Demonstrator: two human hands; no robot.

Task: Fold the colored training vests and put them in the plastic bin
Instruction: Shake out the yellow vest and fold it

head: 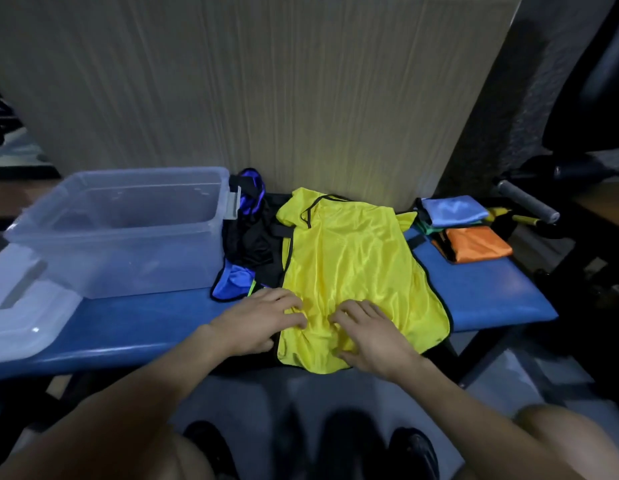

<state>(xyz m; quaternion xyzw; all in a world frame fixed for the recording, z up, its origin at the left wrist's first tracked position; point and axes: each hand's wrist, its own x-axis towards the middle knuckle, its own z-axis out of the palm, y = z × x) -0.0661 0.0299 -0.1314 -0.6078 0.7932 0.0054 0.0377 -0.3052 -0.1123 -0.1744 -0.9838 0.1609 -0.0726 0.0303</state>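
Head view: both hands point(258, 322) point(372, 336) flat, fingers relaxed, on yellow vest's point(356, 268) near hem.

shiny yellow mesh vest point(356, 271), translucent plastic bin point(128, 233), glossy blue bench point(491, 289)

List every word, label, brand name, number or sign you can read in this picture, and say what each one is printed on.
None: no readable text shows anywhere.
yellow vest: plain mesh, no print or number.
plastic bin and its lid: no label seen.
folded orange vest and folded blue vest: no print seen.
cardboard sheet behind: unmarked.
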